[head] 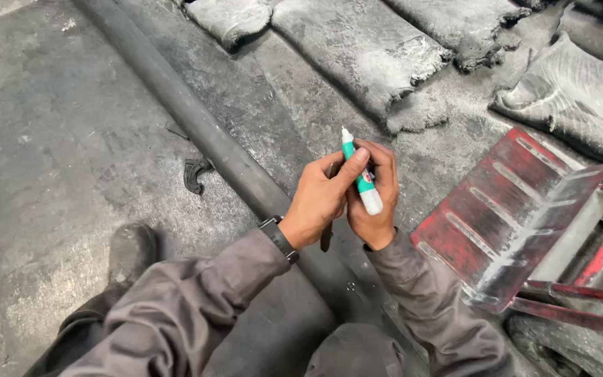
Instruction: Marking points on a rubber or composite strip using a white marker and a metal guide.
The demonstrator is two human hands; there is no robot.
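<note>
A green-and-white marker pen (361, 178) points tip-up between both hands, above a long dark pipe (197, 122) lying on the floor. My left hand (319, 199) wraps around the marker from the left, thumb pressed on its green body. My right hand (377, 195) grips it from the right, fingers curled over the barrel. A dark thin object hangs under my left palm, too hidden to identify. A black watch sits on my left wrist. Both sleeves are grey.
A red ribbed metal plate (511, 209) with red rods lies at the right. Dusty grey sacks (364, 49) lie along the top. A black rubber scrap (195, 173) sits left of the pipe. My dark boot (130, 251) rests on grey concrete floor at lower left.
</note>
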